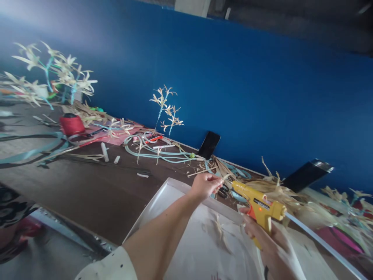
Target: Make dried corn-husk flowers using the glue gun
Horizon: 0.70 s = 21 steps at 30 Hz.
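Note:
My left hand is closed in a pinch on a thin pale strip of dried husk, held above the back rim of a white shallow box. Wrapped around the handle of a yellow glue gun is my right hand. The gun's nozzle points left, close to the strip; an orange light glows on its side. A long translucent glue stick runs out of its rear. Inside the box lies a dried-husk flower piece.
Husk flowers on blue stems stand at the left, near a red thread spool. A phone leans on the blue wall. Loose husks and a black bottle lie at the right. Scissors are partly hidden behind my left hand.

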Each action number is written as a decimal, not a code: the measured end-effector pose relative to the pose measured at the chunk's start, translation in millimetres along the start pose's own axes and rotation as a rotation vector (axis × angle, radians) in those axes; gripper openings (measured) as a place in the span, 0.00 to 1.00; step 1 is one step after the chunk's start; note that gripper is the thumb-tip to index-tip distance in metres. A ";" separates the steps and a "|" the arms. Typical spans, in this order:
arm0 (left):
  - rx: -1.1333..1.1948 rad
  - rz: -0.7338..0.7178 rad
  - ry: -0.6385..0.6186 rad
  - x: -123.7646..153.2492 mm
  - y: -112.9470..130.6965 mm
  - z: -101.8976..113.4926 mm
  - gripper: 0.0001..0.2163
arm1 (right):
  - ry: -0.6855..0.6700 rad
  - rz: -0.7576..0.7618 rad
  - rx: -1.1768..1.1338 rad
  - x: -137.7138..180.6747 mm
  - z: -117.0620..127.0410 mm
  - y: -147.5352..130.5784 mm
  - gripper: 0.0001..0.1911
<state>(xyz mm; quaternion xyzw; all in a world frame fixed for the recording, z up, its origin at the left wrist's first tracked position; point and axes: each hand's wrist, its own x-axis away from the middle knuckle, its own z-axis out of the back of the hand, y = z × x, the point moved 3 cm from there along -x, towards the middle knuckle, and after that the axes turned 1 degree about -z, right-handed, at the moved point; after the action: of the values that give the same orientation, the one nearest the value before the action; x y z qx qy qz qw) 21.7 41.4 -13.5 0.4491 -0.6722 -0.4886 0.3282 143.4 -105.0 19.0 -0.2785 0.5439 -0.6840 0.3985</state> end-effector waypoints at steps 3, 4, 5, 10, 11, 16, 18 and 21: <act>-0.002 0.024 0.013 3.9 5.7 -1.3 0.09 | 0.002 0.013 0.019 -2.1 -0.3 2.9 0.24; 0.001 0.031 0.015 5.1 7.4 -1.7 0.09 | 0.002 0.016 0.026 -2.7 -0.4 3.6 0.24; 0.004 0.036 0.018 6.0 8.8 -2.1 0.09 | 0.002 0.017 0.031 -3.0 -0.6 4.0 0.24; 0.030 0.029 -0.007 7.3 10.5 -2.7 0.06 | 0.008 0.000 0.040 -2.3 -2.0 3.2 0.24; 0.035 0.024 -0.014 7.2 10.2 -2.6 0.06 | 0.009 -0.011 0.040 -1.9 -2.3 2.9 0.24; 0.035 0.018 -0.017 7.1 10.2 -2.2 0.07 | 0.017 -0.019 0.017 -0.4 -4.4 0.8 0.25; 0.038 0.021 -0.021 7.7 11.3 -2.7 0.07 | 0.022 -0.017 0.001 0.3 -5.4 -0.1 0.24; 0.033 0.035 -0.013 9.2 13.3 -2.9 0.07 | 0.023 -0.020 0.003 1.6 -6.6 -1.7 0.22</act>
<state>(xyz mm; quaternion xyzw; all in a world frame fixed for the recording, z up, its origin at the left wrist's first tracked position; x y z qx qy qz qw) 17.0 33.5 0.1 0.4394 -0.6903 -0.4742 0.3250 136.8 -102.8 18.8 -0.2755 0.5447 -0.6917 0.3859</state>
